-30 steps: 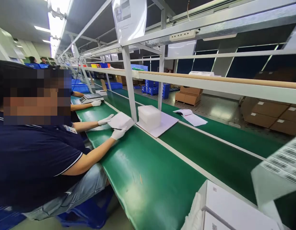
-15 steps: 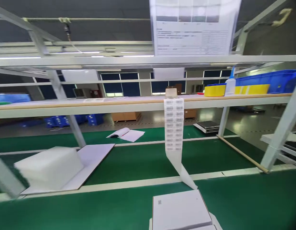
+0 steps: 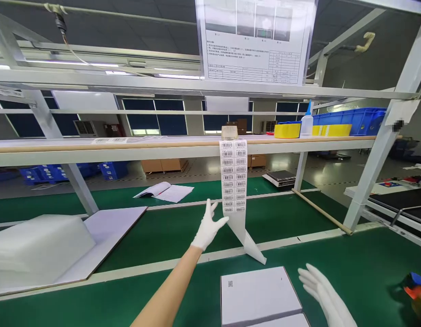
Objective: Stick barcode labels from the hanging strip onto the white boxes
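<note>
My left hand (image 3: 208,227), in a white glove, is raised just left of a hanging strip of barcode labels (image 3: 234,177), its fingers spread and holding nothing. The strip drops from the shelf edge, and its bare lower end twists down to the green bench. Below it lies a white box (image 3: 260,293) with a small printed code near its upper left corner. My right hand (image 3: 321,286), also gloved, is over the bench to the right of the box, with fingers extended and nothing in them.
White foam sheets (image 3: 40,250) rest on a white board (image 3: 115,222) at left. An open notebook (image 3: 167,191) lies behind. On the shelf (image 3: 183,151) stand yellow tape rolls (image 3: 287,131), a bottle (image 3: 306,125) and a blue bin (image 3: 360,120). A colourful object (image 3: 416,288) is at far right.
Both gloved hands have come into view, the left one beside the label strip and the right one beside the box. The view has shifted to the right, and the shelf's right post now shows more fully.
</note>
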`<state>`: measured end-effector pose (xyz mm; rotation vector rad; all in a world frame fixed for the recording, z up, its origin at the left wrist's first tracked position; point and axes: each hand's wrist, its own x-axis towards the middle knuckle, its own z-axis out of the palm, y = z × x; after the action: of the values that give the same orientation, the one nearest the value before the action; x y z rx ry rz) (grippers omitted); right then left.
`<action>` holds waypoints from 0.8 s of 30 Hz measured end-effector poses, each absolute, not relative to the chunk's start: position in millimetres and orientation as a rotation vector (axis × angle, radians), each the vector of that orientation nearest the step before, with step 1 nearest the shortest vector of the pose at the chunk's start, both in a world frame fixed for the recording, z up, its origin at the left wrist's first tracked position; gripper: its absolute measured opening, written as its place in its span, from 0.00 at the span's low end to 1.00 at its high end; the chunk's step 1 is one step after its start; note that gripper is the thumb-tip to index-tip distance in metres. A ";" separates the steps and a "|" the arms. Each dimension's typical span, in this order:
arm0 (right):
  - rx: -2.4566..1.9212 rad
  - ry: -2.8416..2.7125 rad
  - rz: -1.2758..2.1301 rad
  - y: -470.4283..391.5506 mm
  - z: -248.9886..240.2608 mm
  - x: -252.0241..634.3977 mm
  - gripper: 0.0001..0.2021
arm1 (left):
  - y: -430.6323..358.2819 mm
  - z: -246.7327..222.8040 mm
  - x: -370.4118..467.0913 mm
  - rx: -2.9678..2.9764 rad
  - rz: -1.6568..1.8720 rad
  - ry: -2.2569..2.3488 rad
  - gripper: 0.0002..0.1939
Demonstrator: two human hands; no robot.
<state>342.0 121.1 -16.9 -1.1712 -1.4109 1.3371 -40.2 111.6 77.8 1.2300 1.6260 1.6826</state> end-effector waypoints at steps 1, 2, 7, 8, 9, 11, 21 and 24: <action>-1.176 -1.480 1.299 123.4 -9.1 344.2 0.39 | 127.8 81.9 -42.1 1.240 1.672 1.553 0.61; -1.182 -1.549 1.251 125.4 -1.4 345.3 0.39 | 139.3 83.3 -40.7 1.244 1.665 1.485 0.63; -1.158 -1.736 0.976 128.5 43.4 329.1 0.32 | 124.3 80.9 -0.8 1.273 1.693 1.278 0.62; -1.139 -1.760 0.924 127.5 55.1 321.1 0.30 | 112.6 82.9 7.8 1.293 1.705 1.237 0.61; -1.109 -1.791 0.855 126.0 67.6 311.6 0.27 | 100.8 85.9 15.2 1.323 1.712 1.193 0.59; -0.971 -1.875 0.643 122.0 92.9 289.4 0.19 | 80.7 94.2 25.6 1.406 1.722 1.152 0.51; -0.329 -1.901 -0.061 114.3 153.0 202.8 0.14 | 56.0 125.2 43.8 1.512 1.805 1.226 0.18; -0.277 -1.888 -0.118 118.7 158.3 198.2 0.14 | 55.3 127.6 45.5 1.513 1.803 1.164 0.18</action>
<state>198.2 118.7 158.3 -0.2773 -1.8885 -0.1182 45.5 55.3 127.6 1.5135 1.1636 1.8035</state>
